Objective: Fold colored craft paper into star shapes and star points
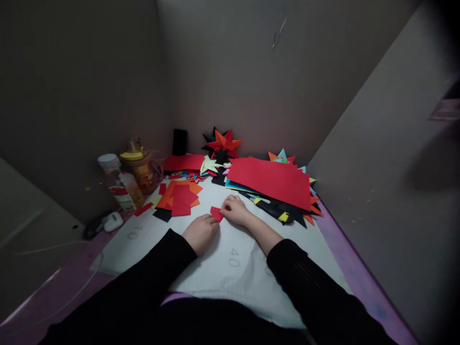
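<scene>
A small red piece of paper [216, 212] lies on the white sheet between my two hands. My left hand [203, 233] is curled over its lower left edge, the fingertips bent down against it. At its right edge, my right hand [234, 209] pinches the paper between thumb and fingers. Part of the piece is hidden under the fingers. Left of my hands is a fanned pile of red and orange paper pieces [182, 200]. A black and yellow utility knife [271, 210] rests to the right, below a stack of large red sheets [271, 180].
Folded paper stars [224, 141] stand against the back wall, beside a black phone-like object [179, 142]. At the left are a white-capped bottle [124, 184], a brown cup [139, 167] and a white earphone case [112, 221]. Walls enclose the table.
</scene>
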`<action>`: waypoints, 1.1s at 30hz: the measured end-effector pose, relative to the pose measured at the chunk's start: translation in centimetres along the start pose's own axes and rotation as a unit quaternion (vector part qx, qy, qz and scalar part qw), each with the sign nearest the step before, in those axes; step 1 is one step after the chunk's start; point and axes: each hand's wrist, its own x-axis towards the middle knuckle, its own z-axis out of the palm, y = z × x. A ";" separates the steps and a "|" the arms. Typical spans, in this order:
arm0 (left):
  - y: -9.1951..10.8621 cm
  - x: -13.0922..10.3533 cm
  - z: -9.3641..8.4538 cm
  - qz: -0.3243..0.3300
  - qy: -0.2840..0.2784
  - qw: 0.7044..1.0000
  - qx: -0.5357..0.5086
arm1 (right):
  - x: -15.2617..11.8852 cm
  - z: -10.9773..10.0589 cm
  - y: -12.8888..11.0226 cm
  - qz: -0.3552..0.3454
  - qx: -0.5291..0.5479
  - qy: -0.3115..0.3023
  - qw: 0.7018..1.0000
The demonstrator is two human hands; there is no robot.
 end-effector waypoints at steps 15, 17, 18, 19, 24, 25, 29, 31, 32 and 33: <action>0.0 0.3 0.6 -0.044 -0.021 0.999 0.020 | 0.1 0.3 -0.2 0.015 -0.002 0.011 1.000; 0.0 0.3 0.5 -0.048 -0.028 0.998 0.016 | 0.2 0.4 -0.2 0.021 -0.004 0.014 1.000; 0.1 0.3 0.5 -0.048 -0.030 0.998 0.012 | 0.2 0.5 -0.2 0.023 -0.005 0.015 1.000; 0.1 0.2 0.4 -0.047 -0.031 0.998 0.009 | 0.2 0.6 -0.2 0.024 -0.007 0.016 1.000; 0.1 0.2 0.4 -0.051 -0.032 0.998 -0.009 | 0.2 0.8 -0.3 0.030 -0.016 0.019 0.999; 0.1 0.2 0.3 -0.053 -0.034 0.998 -0.013 | 0.2 0.8 -0.3 0.031 -0.018 0.018 0.999; 0.1 0.2 0.3 -0.053 -0.039 0.998 -0.011 | 0.2 0.7 -0.5 0.038 -0.027 0.014 0.999; 0.2 0.1 0.3 -0.048 -0.035 0.998 -0.006 | 0.1 0.7 -0.5 0.038 -0.029 0.016 0.999; 0.2 0.1 0.3 -0.045 -0.034 0.998 -0.003 | 0.1 0.7 -0.6 0.036 -0.029 0.017 0.999; 0.2 0.1 0.4 -0.042 -0.033 0.999 -0.001 | 0.1 0.7 -0.6 0.035 -0.028 0.018 0.999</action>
